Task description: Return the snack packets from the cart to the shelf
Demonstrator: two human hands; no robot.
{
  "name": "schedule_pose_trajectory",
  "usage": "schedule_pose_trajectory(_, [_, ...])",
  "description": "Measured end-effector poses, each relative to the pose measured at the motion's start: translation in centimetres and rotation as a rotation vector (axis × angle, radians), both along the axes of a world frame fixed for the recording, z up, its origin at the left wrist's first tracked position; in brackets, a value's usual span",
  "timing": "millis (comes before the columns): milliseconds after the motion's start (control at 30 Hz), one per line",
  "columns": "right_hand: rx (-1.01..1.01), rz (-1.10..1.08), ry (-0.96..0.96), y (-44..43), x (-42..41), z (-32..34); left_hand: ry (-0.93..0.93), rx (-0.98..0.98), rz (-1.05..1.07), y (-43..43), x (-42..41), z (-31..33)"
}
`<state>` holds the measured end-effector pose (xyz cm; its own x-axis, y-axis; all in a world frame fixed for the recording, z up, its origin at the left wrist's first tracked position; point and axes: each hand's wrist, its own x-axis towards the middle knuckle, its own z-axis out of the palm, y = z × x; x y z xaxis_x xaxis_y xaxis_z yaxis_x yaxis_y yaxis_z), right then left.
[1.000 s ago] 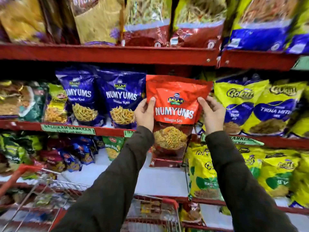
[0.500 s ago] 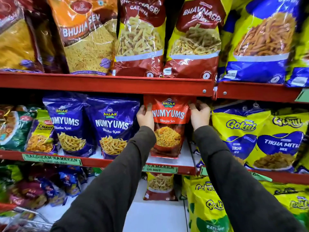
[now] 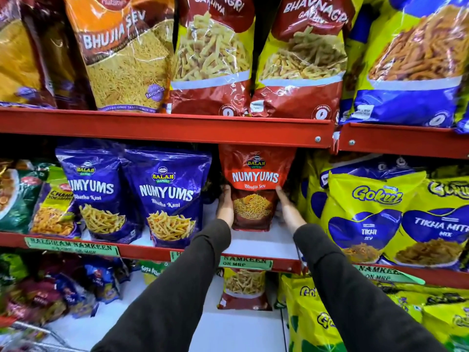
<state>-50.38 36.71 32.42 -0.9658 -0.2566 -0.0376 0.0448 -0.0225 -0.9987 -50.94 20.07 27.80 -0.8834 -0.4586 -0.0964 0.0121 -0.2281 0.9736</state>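
A red Numyums Bhujia Sev packet (image 3: 256, 184) stands upright on the middle shelf (image 3: 264, 247), deep in the gap between the purple Numyums packets (image 3: 167, 196) and the yellow Gokul packets (image 3: 368, 214). My left hand (image 3: 225, 205) holds its lower left side. My right hand (image 3: 288, 209) holds its lower right side. Both dark sleeves reach in over the shelf's red front edge. The cart (image 3: 33, 339) shows only as a blurred wire corner at the bottom left.
The red upper shelf (image 3: 165, 128) hangs just above the packet's top and carries large sev and gathiya bags. Another red packet (image 3: 243, 288) stands on the lower shelf below. Green price labels (image 3: 71, 248) line the shelf edge.
Both hands have carried the red packet up from the lower level and pushed it back onto the middle shelf, then slid down to its lower sides. The view has tilted upward, away from the cart.
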Motion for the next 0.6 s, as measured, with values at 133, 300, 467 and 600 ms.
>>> schedule_pose_trajectory(133, [-0.016,-0.039,0.033,0.4,1.7,-1.4,-0.051,-0.069,-0.068,-0.8,0.6,-2.4])
schedule_pose_trajectory(300, [0.006,-0.053,0.12,1.5,6.3,-0.9,-0.069,-0.238,-0.066,1.2,8.2,1.2])
schedule_pose_trajectory(467, [-0.038,-0.02,0.153,2.5,10.1,-1.2,-0.036,-0.412,-0.032,2.6,13.9,3.1])
schedule_pose_trajectory(600, [0.046,0.017,0.13,2.6,12.1,-1.0,-0.076,-0.476,-0.046,2.8,15.5,3.8])
